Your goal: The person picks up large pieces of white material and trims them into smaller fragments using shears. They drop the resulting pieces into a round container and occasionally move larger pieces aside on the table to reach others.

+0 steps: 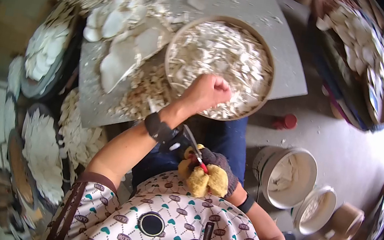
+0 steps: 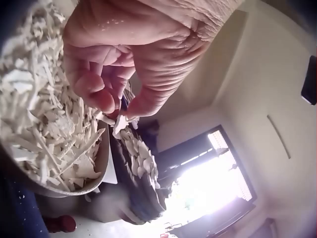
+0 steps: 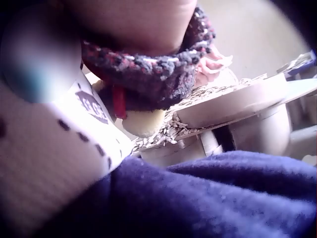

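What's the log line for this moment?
left hand: over round tray, pinching white chip | right hand: gloved, holding red-handled tool | tray: heaped with chips

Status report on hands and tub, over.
Left hand pinching pale flake over filled round tub. Right hand gloved, gripping red-handled tool. No obstruction seen.

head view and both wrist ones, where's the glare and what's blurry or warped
Head view: edges bowed and darkened, glare at the far right; left wrist view: the bright opening is blown out to white; right wrist view: a rounded shape at upper left is badly out of focus, pale haze behind.
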